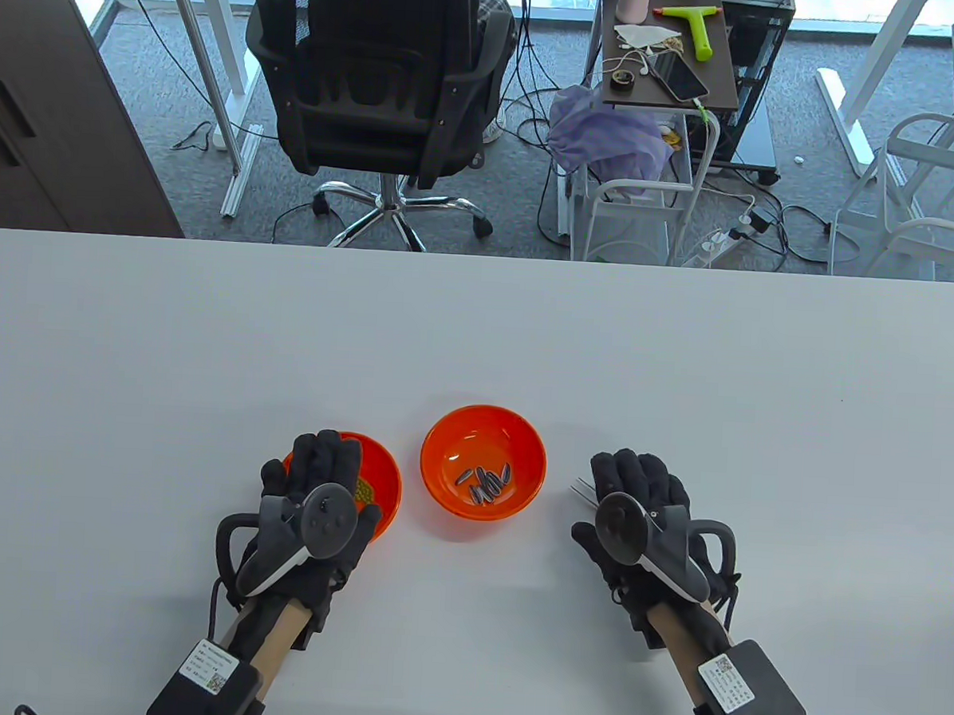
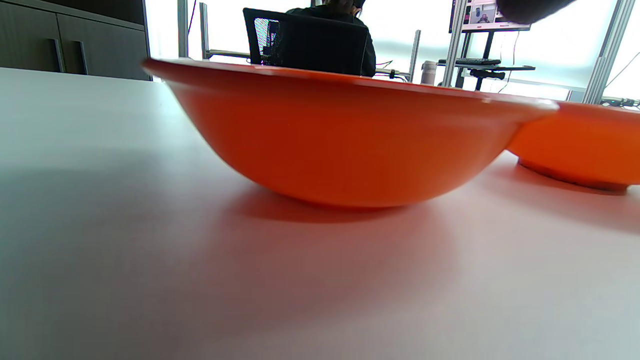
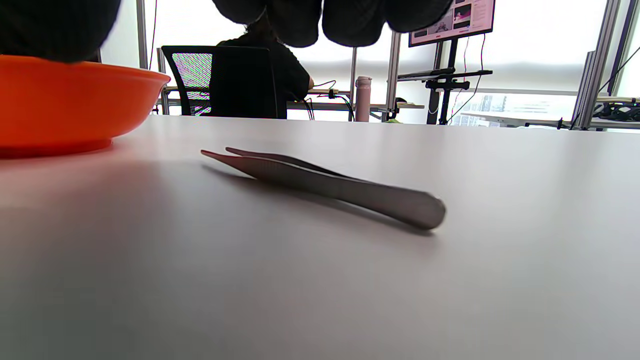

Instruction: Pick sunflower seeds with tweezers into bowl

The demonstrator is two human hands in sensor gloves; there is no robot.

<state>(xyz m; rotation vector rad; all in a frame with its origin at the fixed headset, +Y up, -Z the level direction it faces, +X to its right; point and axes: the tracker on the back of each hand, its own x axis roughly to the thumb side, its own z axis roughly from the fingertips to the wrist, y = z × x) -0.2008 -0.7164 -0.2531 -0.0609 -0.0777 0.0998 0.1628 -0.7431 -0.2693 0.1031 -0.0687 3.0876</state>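
My right hand hovers empty, fingers loose, over the flat-lying tweezers; I judge a low pinch may skid them away.

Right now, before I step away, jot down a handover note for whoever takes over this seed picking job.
Left hand: hovers over the left orange bowl, holding nothing that I can see.
Right hand: open above the tweezers, which lie flat on the table, tips toward the middle bowl; not gripped yet.
Seeds: a small cluster in the middle bowl. The left bowl holds something small and greenish, mostly hidden by the hand.
Done: apparently nothing; the tweezers are not picked up.
Left: grip the tweezers, then move the seeds one by one into the other bowl.
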